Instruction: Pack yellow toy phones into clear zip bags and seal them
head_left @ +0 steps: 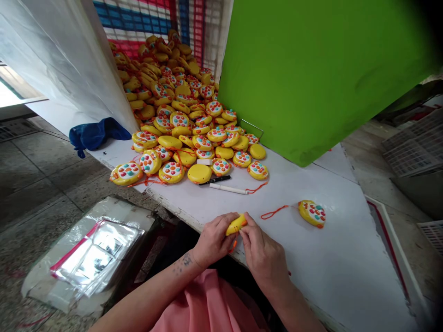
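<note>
Near the table's front edge, a yellow toy is held on its side between both hands. My left hand is closed around its left end. The fingers of my right hand pinch at its right end, near an orange part; whether they also hold a cord is too small to tell. An orange cord hangs below the toy. To the right lies another yellow toy with coloured dots and an orange cord loop. A white pen and a black marker lie beyond my hands.
Many yellow toys are heaped at the back left. A green panel stands behind the white table. A blue cloth lies at the left edge. Plastic pouches rest on a wrapped package at lower left.
</note>
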Demonstrator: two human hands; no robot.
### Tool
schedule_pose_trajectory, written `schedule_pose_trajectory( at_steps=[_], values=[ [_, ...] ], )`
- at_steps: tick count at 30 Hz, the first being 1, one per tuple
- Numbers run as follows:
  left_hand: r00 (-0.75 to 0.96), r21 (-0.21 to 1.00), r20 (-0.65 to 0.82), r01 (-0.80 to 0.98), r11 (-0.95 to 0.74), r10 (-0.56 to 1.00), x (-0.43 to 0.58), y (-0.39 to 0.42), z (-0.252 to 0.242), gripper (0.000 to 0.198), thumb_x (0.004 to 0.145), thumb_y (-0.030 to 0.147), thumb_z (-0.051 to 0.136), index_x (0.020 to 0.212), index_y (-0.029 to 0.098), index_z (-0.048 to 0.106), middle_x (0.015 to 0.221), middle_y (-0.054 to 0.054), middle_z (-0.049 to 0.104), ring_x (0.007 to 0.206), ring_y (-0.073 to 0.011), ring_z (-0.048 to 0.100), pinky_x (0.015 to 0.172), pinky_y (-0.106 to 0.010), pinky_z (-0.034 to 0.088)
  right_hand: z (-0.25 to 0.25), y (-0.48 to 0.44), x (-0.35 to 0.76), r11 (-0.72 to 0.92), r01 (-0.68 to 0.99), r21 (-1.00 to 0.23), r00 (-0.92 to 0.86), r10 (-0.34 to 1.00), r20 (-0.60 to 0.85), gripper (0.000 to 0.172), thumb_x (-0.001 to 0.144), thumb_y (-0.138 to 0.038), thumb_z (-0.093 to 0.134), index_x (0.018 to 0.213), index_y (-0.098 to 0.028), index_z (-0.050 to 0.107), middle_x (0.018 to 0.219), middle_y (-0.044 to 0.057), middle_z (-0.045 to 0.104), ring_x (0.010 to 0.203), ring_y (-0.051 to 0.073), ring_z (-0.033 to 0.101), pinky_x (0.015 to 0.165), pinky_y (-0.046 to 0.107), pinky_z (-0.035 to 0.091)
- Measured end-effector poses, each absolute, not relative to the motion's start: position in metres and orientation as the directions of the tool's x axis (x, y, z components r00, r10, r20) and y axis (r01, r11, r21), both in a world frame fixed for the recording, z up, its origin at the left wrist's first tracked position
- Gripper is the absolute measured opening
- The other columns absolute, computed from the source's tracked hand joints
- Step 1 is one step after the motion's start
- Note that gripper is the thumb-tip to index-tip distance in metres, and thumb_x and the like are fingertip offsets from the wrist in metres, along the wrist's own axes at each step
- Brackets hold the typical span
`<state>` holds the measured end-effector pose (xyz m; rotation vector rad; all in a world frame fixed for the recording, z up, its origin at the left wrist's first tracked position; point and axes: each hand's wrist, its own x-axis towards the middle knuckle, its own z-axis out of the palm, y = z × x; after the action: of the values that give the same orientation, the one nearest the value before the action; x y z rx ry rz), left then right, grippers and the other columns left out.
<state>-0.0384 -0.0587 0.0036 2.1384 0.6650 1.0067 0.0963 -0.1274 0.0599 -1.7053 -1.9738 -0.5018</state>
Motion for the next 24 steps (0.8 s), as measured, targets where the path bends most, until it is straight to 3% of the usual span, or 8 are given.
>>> schedule_pose_trajectory(
  at_steps=[9, 15, 19, 24],
  values=[
    [0.574, 0.737, 0.474, 0.156, -0.657, 0.668, -0.039, -0.0586, 0.0029, 0.046, 0.088, 0.018, 0.048, 0.132, 0.019, 0.039, 0.126, -0.011, 0.056, 0.116, -0.0202, 0.054, 0.098, -0.036, 0.047, 0.0616, -0.131, 0.0946, 0.149, 0.989, 0.021, -0.136, 0.826, 0.547, 0.015, 0.095, -0.019, 0.044, 0.087, -0.015, 0.056, 0.121, 0.018, 0.062, 0.074, 0.015, 0.07, 0.059, 0.024, 0.051],
    [0.572, 0.742, 0.46, 0.172, -0.648, 0.679, -0.0387, -0.0582, 0.004, 0.046, 0.088, 0.02, 0.049, 0.132, 0.019, 0.039, 0.125, -0.011, 0.057, 0.115, -0.0205, 0.055, 0.097, -0.036, 0.047, 0.0624, -0.1315, 0.094, 0.136, 0.989, -0.059, -0.082, 0.833, 0.547, 0.015, 0.096, -0.021, 0.043, 0.087, -0.016, 0.054, 0.119, 0.015, 0.064, 0.071, 0.014, 0.07, 0.055, 0.022, 0.05],
    [0.572, 0.732, 0.474, 0.166, -0.661, 0.669, -0.0384, -0.0583, 0.0045, 0.045, 0.088, 0.018, 0.047, 0.132, 0.019, 0.039, 0.126, -0.011, 0.056, 0.115, -0.0199, 0.054, 0.097, -0.035, 0.047, 0.062, -0.1323, 0.0913, 0.121, 0.992, -0.043, -0.079, 0.841, 0.535, 0.017, 0.096, -0.022, 0.043, 0.084, -0.016, 0.053, 0.123, 0.018, 0.06, 0.07, 0.015, 0.07, 0.055, 0.024, 0.049],
    [0.575, 0.746, 0.454, 0.172, -0.644, 0.68, -0.0382, -0.0592, 0.005, 0.045, 0.088, 0.02, 0.048, 0.132, 0.02, 0.039, 0.125, -0.011, 0.057, 0.115, -0.0204, 0.054, 0.097, -0.036, 0.047, 0.0593, -0.1329, 0.0925, 0.11, 0.986, -0.126, -0.028, 0.852, 0.523, 0.013, 0.096, -0.021, 0.043, 0.088, -0.017, 0.052, 0.121, 0.014, 0.063, 0.068, 0.013, 0.069, 0.055, 0.022, 0.05]
  ],
)
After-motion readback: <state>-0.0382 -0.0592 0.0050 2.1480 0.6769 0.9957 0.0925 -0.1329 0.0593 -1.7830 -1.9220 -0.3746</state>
